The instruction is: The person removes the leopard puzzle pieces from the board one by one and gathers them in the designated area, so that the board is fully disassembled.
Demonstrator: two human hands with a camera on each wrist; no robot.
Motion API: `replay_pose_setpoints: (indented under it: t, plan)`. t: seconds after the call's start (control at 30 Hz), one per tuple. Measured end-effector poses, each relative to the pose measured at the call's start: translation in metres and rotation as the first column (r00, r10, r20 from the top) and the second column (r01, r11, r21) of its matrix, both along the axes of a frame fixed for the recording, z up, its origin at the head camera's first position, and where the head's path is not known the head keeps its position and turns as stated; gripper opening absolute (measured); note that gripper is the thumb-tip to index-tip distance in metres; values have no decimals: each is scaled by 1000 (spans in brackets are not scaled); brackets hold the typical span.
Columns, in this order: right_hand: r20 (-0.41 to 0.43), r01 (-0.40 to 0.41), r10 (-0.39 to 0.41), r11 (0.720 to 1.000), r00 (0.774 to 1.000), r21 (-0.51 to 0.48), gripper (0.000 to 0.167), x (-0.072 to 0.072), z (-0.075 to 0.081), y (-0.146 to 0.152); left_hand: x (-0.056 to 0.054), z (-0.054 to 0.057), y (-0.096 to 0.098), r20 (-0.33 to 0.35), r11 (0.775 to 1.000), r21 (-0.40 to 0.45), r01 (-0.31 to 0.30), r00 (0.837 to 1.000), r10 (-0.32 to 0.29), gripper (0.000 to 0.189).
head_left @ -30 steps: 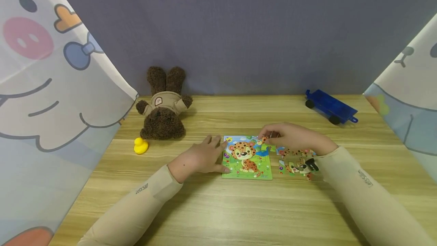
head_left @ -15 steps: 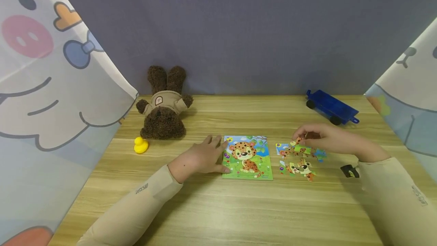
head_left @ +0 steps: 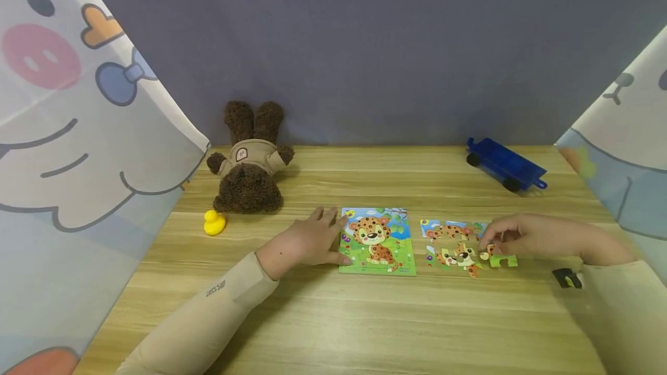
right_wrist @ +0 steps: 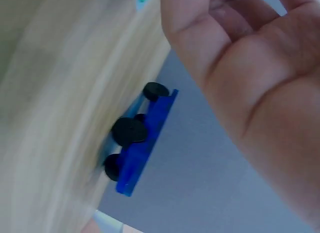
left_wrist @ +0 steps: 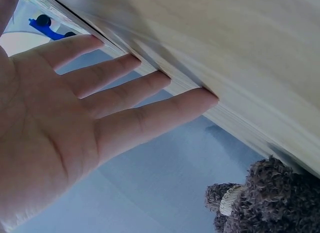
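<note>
A square picture board (head_left: 383, 242) with a cartoon leopard lies flat at the table's middle. My left hand (head_left: 315, 239) rests at its left edge with fingers spread; the left wrist view shows those fingers (left_wrist: 150, 115) straight. To the board's right lie several jigsaw pieces (head_left: 448, 257) with parts of a leopard picture, some laid close together. My right hand (head_left: 539, 241) pinches a green and orange jigsaw piece (head_left: 504, 260) between thumb and fingers, at the right end of the laid pieces. Its fingertips are mostly out of the right wrist view, where the piece is hidden.
A blue toy wagon (head_left: 505, 162) stands at the back right. A brown teddy bear (head_left: 250, 161) lies at the back left, with a yellow rubber duck (head_left: 214, 223) near it. A grey partition (head_left: 365, 51) closes off the table's back edge.
My right hand has carried the jigsaw piece from over the board's upper right corner to the right, then down toward the near right of the laid pieces. The left hand has stayed put.
</note>
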State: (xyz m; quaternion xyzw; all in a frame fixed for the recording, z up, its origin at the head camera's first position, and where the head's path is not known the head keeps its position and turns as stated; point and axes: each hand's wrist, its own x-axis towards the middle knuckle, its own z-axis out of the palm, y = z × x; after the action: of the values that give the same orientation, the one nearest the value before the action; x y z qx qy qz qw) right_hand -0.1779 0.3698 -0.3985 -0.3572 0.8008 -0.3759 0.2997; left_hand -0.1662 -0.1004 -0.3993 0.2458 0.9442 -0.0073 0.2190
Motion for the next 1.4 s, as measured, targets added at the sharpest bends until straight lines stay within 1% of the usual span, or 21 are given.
replay_pose_setpoints:
  t: [0.17,0.23,0.33,0.47,0.57,0.67,0.73,0.83,0.9,1.0,1.07,1.17,1.3,1.4]
  plan:
    - [29,15,-15,1000,999,-21,22,2,-11,3,1,0,0,1,1000,2,-2,1000,2,103]
    - [16,20,-19,999,1000,-33,22,3,-15,5,1,0,0,2,1000,4,-2,1000,2,103]
    - [-37,31,-33,999,999,-36,22,4,-19,6,0,-1,0,1,1000,5,-3,1000,3,103]
    - [-96,80,-81,997,992,-15,20,5,-21,5,0,-1,0,4,1000,1,-8,1000,8,103]
    - [-100,126,-125,992,987,-1,19,7,-20,3,1,-2,-1,4,1000,-1,-10,1000,10,103]
    - [-101,153,-151,988,983,8,20,8,-19,1,1,-2,-1,1,1000,-1,-8,1000,8,103]
    - [-114,158,-157,987,981,5,20,9,-19,0,1,-2,-1,1,1000,0,-7,1000,7,103]
    - [-163,151,-150,989,975,-5,21,9,-20,-2,1,-1,-1,0,1000,1,-7,1000,7,103]
    - [-176,146,-145,989,974,-9,20,9,-21,-3,2,-1,0,0,1000,2,-7,1000,7,103]
    - [-173,139,-138,990,975,-9,20,8,-22,-3,2,-1,0,0,1000,3,-8,1000,8,103]
    - [-170,143,-140,990,975,3,20,8,-21,-3,2,0,0,-1,1000,2,-9,1000,9,102]
    - [-185,170,-159,984,970,47,20,10,-19,-4,2,0,0,-2,1000,-1,-7,1000,7,102]
    - [-223,231,-201,965,954,121,22,12,-11,-8,2,1,0,-2,1000,-2,-7,1000,7,102]
    - [-258,257,-218,958,941,126,22,11,-2,-13,2,3,1,-4,1000,-1,-6,1000,6,102]
